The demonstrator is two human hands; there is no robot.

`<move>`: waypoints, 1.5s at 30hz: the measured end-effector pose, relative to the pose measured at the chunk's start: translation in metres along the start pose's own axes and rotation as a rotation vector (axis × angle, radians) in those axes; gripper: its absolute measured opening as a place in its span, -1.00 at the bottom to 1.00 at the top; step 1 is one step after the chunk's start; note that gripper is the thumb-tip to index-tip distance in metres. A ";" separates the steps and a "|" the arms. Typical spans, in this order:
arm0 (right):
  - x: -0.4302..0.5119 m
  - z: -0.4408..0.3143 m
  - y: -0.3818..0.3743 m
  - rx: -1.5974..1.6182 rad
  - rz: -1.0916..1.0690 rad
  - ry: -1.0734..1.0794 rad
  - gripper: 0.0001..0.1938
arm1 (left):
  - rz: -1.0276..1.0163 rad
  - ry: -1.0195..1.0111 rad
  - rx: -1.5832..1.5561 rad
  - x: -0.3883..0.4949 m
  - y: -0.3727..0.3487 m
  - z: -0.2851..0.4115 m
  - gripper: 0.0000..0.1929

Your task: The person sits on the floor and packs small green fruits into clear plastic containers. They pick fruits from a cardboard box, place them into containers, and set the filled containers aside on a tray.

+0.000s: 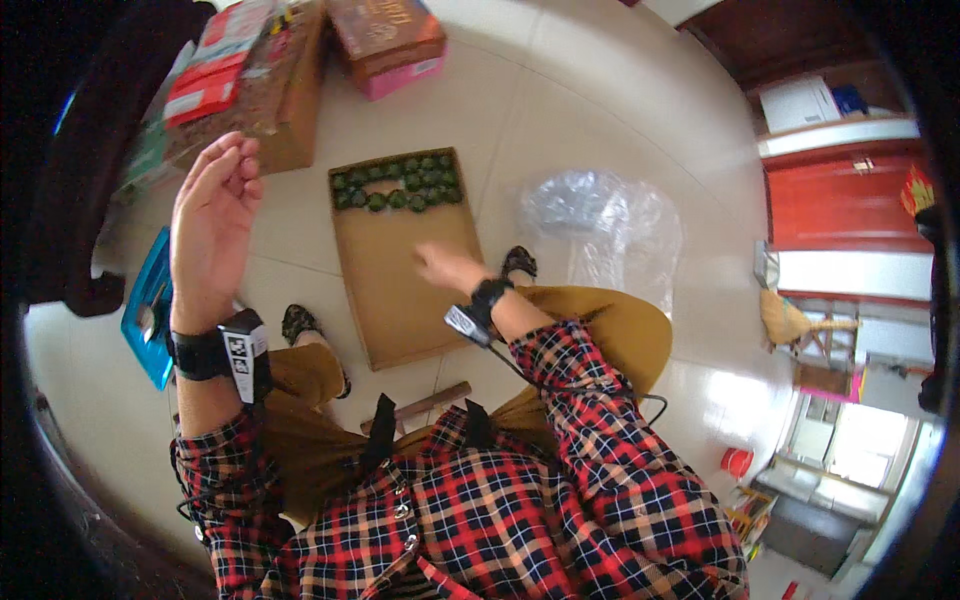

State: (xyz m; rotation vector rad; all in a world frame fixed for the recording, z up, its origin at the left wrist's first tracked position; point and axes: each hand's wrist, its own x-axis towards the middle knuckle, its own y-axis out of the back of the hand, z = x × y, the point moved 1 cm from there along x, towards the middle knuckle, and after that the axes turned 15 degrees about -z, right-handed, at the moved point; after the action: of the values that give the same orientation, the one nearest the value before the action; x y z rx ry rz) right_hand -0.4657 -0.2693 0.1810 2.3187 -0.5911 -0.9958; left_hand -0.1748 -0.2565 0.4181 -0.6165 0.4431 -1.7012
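Observation:
A shallow cardboard tray lies on the floor between the person's feet. Several dark green round objects stand in rows at its far end, around a small gap. My right hand hovers over the middle of the tray, blurred, with its fingers bent; whether it holds something small cannot be told. Raised at the left, my left hand has curled fingers near a cardboard box, and nothing shows in it. Both wrists wear black straps with small devices.
Crumpled clear plastic lies right of the tray. A blue tray with a metal utensil is at the left. Red and white packets lie on the cardboard box, beside a brown and pink box. Dark furniture borders the left side.

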 end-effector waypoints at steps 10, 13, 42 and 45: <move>-0.234 -0.004 0.221 0.050 0.794 0.140 -0.77 | -0.137 0.109 0.016 0.048 0.034 -0.042 -0.79; -0.301 0.081 0.166 0.172 0.765 -0.314 -0.79 | -0.172 0.134 0.037 0.056 0.050 -0.046 -0.80; -0.240 0.276 0.116 1.730 1.287 0.670 -0.67 | -0.123 0.208 0.114 0.097 0.013 -0.078 -0.86; -0.198 0.306 0.079 0.945 1.024 0.075 -0.59 | -0.143 0.195 0.099 0.096 0.008 -0.076 -0.86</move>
State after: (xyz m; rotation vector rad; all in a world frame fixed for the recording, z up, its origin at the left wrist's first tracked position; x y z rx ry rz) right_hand -0.8359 -0.3082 0.1558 2.1380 -2.2577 -0.0936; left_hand -0.2293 -0.3547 0.3692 -0.4198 0.4582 -1.9167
